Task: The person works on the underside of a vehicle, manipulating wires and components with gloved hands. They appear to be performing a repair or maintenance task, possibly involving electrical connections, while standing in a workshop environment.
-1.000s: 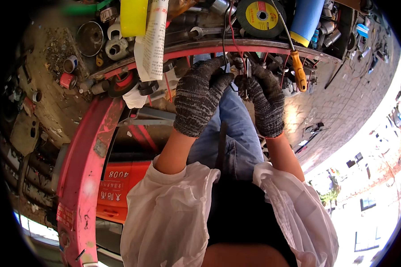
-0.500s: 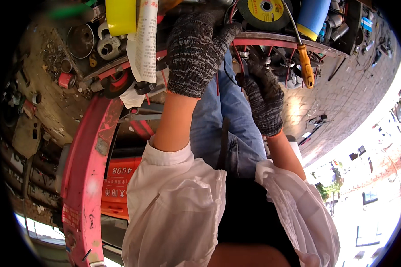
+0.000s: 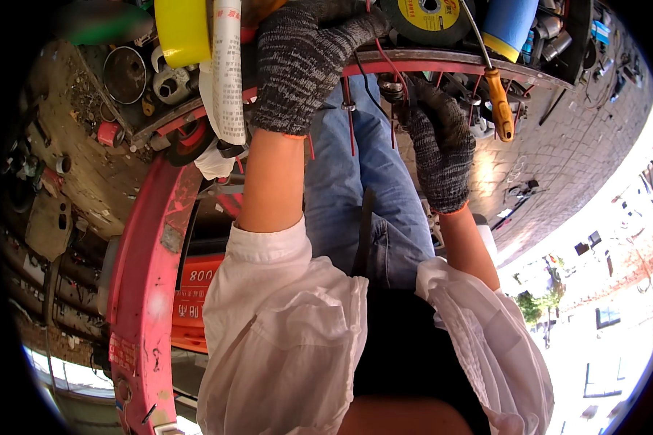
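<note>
From where I stand, the person's left hand (image 3: 297, 69), in a dark grey knit glove, reaches over the red-edged tray (image 3: 435, 56); whatever its fingers touch is hard to make out. A thin red wire (image 3: 391, 61) runs down beside that glove toward the right hand (image 3: 441, 145), gloved alike, held below the rim with its fingers near a small dark metal part (image 3: 393, 87). An orange-handled screwdriver (image 3: 499, 105) slants across the rim, between an abrasive disc (image 3: 442, 14) and a blue cylinder (image 3: 510, 25). Leftward, a yellow cylinder (image 3: 183, 32) stands beside printed paper (image 3: 228, 80).
</note>
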`<state>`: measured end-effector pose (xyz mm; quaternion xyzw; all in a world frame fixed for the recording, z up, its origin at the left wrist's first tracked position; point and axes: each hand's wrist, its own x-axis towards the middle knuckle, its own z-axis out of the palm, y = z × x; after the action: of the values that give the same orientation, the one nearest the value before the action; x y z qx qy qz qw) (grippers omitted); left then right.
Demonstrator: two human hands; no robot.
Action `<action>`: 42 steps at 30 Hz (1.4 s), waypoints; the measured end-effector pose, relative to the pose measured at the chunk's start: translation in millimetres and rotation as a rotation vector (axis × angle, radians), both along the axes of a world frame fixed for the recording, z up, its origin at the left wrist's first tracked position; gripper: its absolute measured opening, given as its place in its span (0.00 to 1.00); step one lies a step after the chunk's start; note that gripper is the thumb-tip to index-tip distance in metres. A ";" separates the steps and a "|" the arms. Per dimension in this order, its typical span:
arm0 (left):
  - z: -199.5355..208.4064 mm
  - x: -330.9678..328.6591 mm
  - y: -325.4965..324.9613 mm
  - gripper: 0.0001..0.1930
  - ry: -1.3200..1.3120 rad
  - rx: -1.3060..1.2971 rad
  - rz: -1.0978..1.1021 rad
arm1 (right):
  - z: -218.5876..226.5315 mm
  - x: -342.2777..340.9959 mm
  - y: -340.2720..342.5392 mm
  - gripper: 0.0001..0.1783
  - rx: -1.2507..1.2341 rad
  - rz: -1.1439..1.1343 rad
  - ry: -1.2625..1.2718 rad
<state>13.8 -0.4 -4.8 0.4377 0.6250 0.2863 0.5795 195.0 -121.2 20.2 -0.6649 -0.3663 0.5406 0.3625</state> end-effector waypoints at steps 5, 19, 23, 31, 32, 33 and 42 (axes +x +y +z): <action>7.9 2.2 7.7 0.12 -0.168 -0.142 0.080 | 7.6 1.4 26.9 0.22 0.264 0.234 -0.629; 35.0 2.3 3.8 0.09 -0.288 -0.273 0.151 | 13.9 -4.7 58.8 0.11 0.232 0.277 -0.531; 38.9 -0.8 -2.1 0.09 -0.490 -0.272 0.253 | 35.7 -0.9 60.8 0.12 0.008 0.311 -0.271; 24.0 -8.1 -6.1 0.09 -0.654 -0.305 0.168 | 43.5 -1.5 63.0 0.09 0.062 0.271 -0.212; 23.9 -8.0 -6.9 0.09 -0.645 -0.308 0.177 | 43.9 -3.9 61.3 0.09 0.063 0.211 -0.184; 23.1 -7.7 -7.9 0.09 -0.648 -0.304 0.186 | 46.6 -5.7 62.0 0.09 0.079 0.227 -0.233; 26.7 -2.3 -11.9 0.09 -0.549 -0.279 0.235 | 39.3 -6.1 59.3 0.10 0.172 0.281 -0.450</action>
<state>11.5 -12.3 21.9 0.1857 0.5248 0.3702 0.7437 189.0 -61.9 59.5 -0.6777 -0.5707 0.3915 0.2485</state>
